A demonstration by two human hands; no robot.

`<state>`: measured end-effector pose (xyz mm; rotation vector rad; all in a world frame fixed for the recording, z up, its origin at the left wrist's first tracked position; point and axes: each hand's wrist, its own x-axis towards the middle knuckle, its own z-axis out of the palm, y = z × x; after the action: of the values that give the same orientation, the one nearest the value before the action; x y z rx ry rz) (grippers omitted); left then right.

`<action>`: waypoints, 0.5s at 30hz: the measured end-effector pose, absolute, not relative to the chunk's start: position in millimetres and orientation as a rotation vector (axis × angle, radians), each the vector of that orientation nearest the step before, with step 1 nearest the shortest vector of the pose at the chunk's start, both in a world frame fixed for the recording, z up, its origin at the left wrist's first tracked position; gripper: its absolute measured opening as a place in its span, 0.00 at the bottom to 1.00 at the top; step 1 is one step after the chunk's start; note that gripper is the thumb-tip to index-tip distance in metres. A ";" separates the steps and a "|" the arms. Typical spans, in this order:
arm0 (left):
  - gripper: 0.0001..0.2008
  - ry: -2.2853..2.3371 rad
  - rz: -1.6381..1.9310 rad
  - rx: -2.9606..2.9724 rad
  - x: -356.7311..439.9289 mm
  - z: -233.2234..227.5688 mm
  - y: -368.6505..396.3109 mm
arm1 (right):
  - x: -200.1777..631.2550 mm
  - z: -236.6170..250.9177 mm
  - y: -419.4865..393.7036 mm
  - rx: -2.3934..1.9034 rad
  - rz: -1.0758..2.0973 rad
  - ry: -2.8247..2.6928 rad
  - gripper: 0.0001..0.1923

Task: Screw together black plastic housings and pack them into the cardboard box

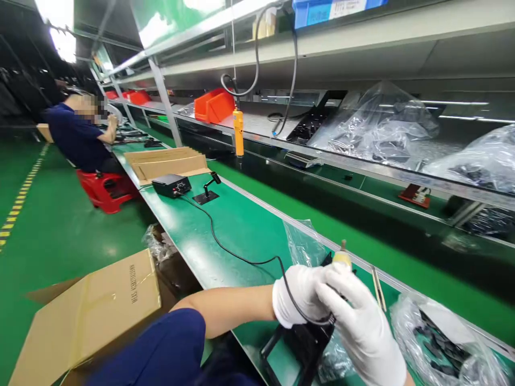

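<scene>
Both my hands wear white gloves and meet over the near end of the green workbench (241, 225). My right hand (364, 324) is closed around a corded hand tool (342, 258) whose yellowish top sticks up above the fingers. My left hand (300, 295) is curled on the top of a black plastic part (300, 346) standing on the bench below both hands. The tool's black cable (225, 247) runs back along the bench to a small black control box (171, 185).
Clear bags of black parts (438, 332) lie right of my hands, with more on the shelf (378, 126). An orange screwdriver (238, 133) hangs over the conveyor. An open cardboard box (92, 311) stands on the floor to the left. A seated co-worker (78, 136) works further down the line.
</scene>
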<state>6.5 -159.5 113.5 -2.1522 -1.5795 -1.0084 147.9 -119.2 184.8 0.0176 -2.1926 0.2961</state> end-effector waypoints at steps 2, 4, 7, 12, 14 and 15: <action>0.16 -1.460 -0.969 -2.048 6.2 110.7 -164.3 | 144.7 179.6 -125.5 0.079 0.302 -2.214 0.14; 0.11 -1.432 -0.955 -1.974 3.2 106.8 -167.5 | 141.9 173.2 -128.3 0.132 0.264 -2.240 0.14; 0.07 -1.361 -0.978 -1.892 -6.5 104.7 -168.5 | 139.3 157.5 -123.6 0.180 0.096 -2.242 0.14; 0.10 -1.585 -1.615 -1.494 -80.4 135.2 -164.0 | 150.8 130.8 -102.6 0.012 -0.249 -2.160 0.22; 0.08 -1.662 -1.745 -1.210 -140.8 158.8 -166.7 | 160.5 131.2 -94.9 -0.090 -0.225 -2.140 0.28; 0.06 -1.706 -1.800 -1.042 -175.1 171.2 -169.9 | 165.4 133.8 -91.5 -0.134 -0.199 -2.126 0.31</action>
<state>-175.1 -169.9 171.2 -1.0424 -1.7061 -1.8005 165.4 -91.5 133.8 -0.1339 -2.1263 -0.1986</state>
